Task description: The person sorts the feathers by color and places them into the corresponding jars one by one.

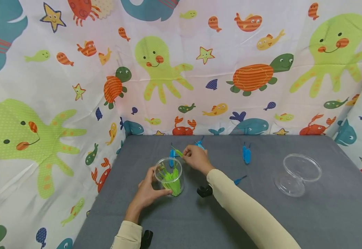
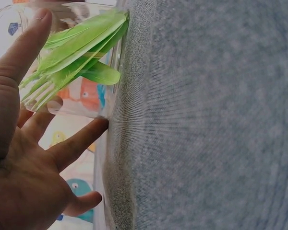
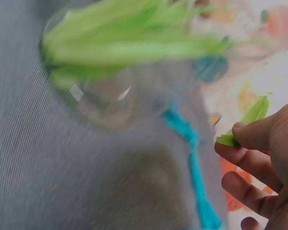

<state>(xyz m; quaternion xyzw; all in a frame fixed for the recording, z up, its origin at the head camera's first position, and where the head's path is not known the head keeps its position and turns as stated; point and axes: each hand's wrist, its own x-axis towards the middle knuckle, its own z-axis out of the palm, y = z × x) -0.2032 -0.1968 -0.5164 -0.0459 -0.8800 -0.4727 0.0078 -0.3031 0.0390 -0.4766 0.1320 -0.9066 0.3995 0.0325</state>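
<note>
One clear jar (image 1: 169, 176) stood on the grey tabletop (image 1: 293, 221), wrapped by the left hand (image 1: 146, 192) with thumb and fingers curled against its wall. A bunch of green forks (image 1: 171, 180) was stood inside; their exact number could not be told. One more green fork (image 1: 177, 152) was pinched by the right hand (image 1: 195, 158) just above and behind the jar's mouth. Four blue forks were counted on the tabletop: one (image 1: 172, 157) behind the jar, one (image 1: 200, 144) by the right hand, one (image 1: 246, 154) farther right, one (image 1: 240, 180) beside the right sleeve. One clear lid (image 1: 297, 173) lay well apart at right.
</note>
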